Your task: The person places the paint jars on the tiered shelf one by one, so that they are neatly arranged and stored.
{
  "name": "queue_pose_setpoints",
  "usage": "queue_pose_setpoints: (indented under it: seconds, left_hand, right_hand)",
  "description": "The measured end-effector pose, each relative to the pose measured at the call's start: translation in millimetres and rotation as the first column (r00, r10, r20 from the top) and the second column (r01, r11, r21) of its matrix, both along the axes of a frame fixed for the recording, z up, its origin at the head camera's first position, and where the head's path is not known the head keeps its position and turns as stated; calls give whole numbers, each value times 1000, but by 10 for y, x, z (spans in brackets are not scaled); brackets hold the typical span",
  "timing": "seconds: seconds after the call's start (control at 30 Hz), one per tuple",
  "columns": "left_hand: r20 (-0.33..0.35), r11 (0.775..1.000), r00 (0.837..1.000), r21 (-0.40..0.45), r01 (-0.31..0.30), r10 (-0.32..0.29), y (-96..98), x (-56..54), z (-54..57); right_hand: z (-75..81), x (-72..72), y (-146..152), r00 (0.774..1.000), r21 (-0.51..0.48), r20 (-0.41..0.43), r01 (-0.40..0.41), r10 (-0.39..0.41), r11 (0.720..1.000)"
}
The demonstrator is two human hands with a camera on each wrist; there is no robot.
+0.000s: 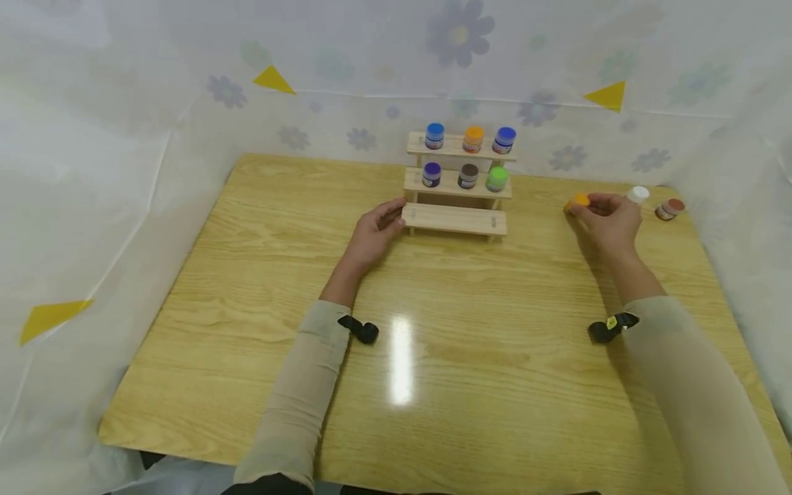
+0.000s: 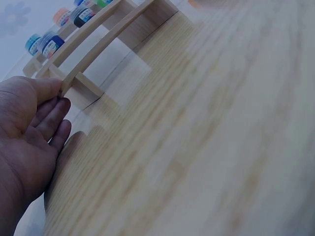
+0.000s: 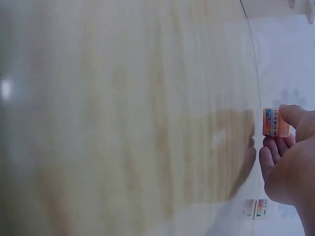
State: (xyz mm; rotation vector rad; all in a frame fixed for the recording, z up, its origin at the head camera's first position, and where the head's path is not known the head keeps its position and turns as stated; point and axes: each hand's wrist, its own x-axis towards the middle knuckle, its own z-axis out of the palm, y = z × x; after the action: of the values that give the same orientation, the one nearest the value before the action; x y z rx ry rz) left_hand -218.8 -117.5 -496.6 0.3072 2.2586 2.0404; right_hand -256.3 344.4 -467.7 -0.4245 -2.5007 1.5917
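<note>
My right hand [image 1: 615,221] pinches a small orange paint jar [image 1: 579,201] between thumb and fingers. In the right wrist view the jar [image 3: 272,122] shows its printed label and appears just above the table. At the left end of a three-tier wooden display stand [image 1: 454,220], my left hand [image 1: 373,232] grips the lowest step. The left wrist view has the thumb [image 2: 48,89] at the step's end and the other fingers curled below. A light blue, an orange and a dark blue jar stand on the top step; purple, dark brown and green ones stand on the middle step.
Right of my right hand are a white-capped jar [image 1: 638,195], partly hidden by the hand, and a reddish-brown jar [image 1: 669,209] near the table's right edge. The wooden table [image 1: 470,412] meets a flowered white curtain [image 1: 383,62] behind the stand.
</note>
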Motion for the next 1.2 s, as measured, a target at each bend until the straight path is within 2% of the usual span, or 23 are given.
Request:
queue_pose_setpoints:
  seconds: [0.33, 0.6, 1.0, 1.2]
  left_hand:
    - [3, 1000, 1000, 10, 2, -2, -2, -10, 13]
    - [10, 1000, 1000, 12, -1, 1, -22, -23, 0]
    - [-7, 1000, 1000, 5, -7, 7, -32, -1, -6]
    - [4, 1000, 1000, 11, -5, 5, -23, -34, -9]
  right_hand:
    - [90, 212, -231, 995, -8, -65, -73, 73, 997]
    - [135, 336, -523, 980, 2, -127, -157, 156, 988]
    - [213, 421, -1040, 943, -38, -228, -258, 243, 965]
    - [227, 431, -1324, 924, -69, -260, -306, 279, 950]
